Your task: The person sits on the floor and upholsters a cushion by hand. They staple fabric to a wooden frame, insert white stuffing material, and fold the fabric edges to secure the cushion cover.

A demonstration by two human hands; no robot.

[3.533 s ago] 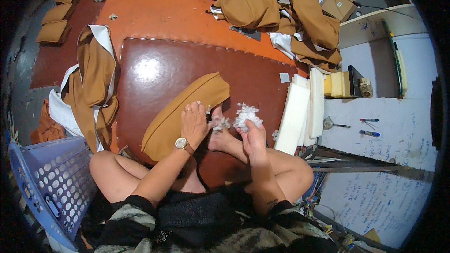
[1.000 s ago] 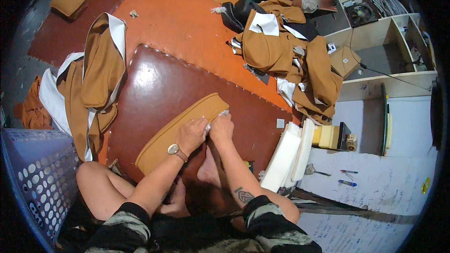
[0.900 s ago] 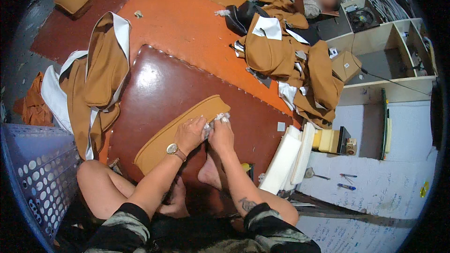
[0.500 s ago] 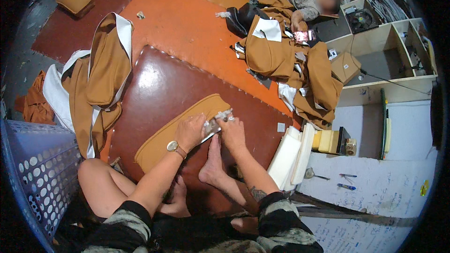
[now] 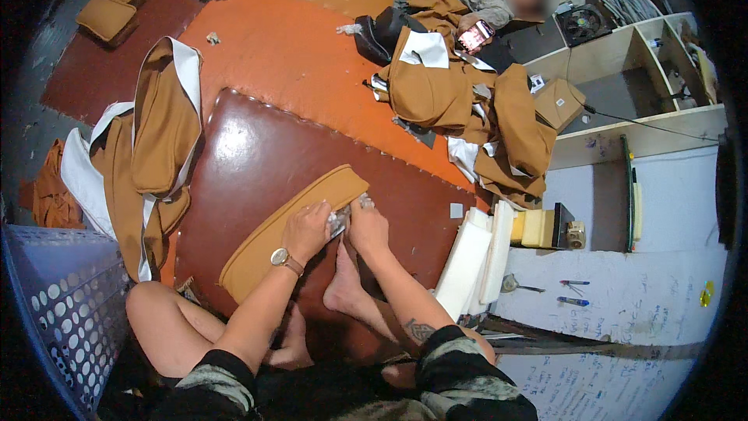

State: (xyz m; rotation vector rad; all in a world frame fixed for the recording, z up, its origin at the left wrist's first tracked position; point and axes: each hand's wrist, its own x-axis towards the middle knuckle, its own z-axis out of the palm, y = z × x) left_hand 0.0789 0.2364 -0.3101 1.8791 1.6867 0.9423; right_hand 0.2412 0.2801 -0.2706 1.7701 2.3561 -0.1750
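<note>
A long tan cushion cover (image 5: pixel 265 249) lies diagonally on the maroon padded mat before me. My left hand (image 5: pixel 308 226) grips the cover along its right-hand edge, fingers curled over it. White fibre filling (image 5: pixel 336 221) shows at an opening between my hands. My right hand (image 5: pixel 366 222) is closed at that edge, on some of the filling; its fingertips are partly hidden. My bare foot (image 5: pixel 343 281) is just below the opening.
Tan fabric pieces (image 5: pixel 160 132) lie left, above a purple perforated basket (image 5: pixel 70 320). More fabric (image 5: pixel 428 93) is heaped at back right, beside a co-worker's hand (image 5: pixel 467 19) holding a phone. White foam strips (image 5: pixel 460 257) and wooden shelving (image 5: pixel 608 74) stand at right.
My right hand has brought its clump of fluff from beside the cover into the edge opening. My left hand stays on the cover. The co-worker's phone has come into clearer view.
</note>
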